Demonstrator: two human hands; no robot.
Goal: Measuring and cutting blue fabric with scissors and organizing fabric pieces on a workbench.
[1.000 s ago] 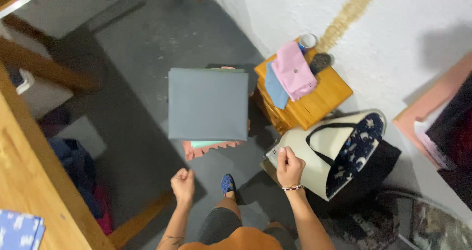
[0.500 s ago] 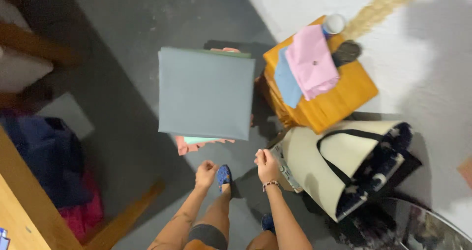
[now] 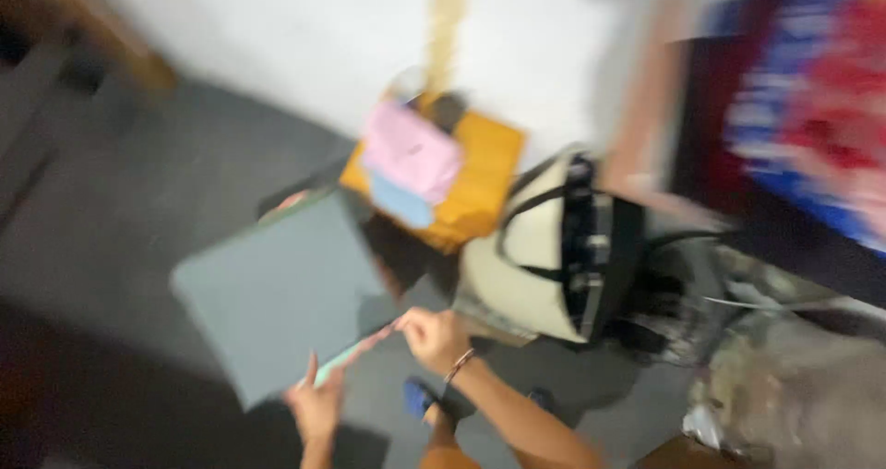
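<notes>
Below the camera, over a grey floor (image 3: pixel 120 247), both bare hands meet the lower corner of a flat grey square panel (image 3: pixel 277 289), which lies tilted just left of centre. Left hand (image 3: pixel 317 406): fingers raised against the panel's lower edge; motion blur hides whether they clamp it. Right hand (image 3: pixel 432 338): fingers curled together near the thin pinkish strip (image 3: pixel 355 351) along the panel's right lower edge; whether it pinches the strip cannot be told. A bracelet (image 3: pixel 457 366) circles the right wrist. Beside the panel stands an orange box (image 3: pixel 484 187) carrying pink cloth (image 3: pixel 411 150) and light blue cloth (image 3: pixel 399 201). Right of it, a cream tote bag (image 3: pixel 531 257) with dark handles rests near the white wall (image 3: pixel 305 54)
</notes>
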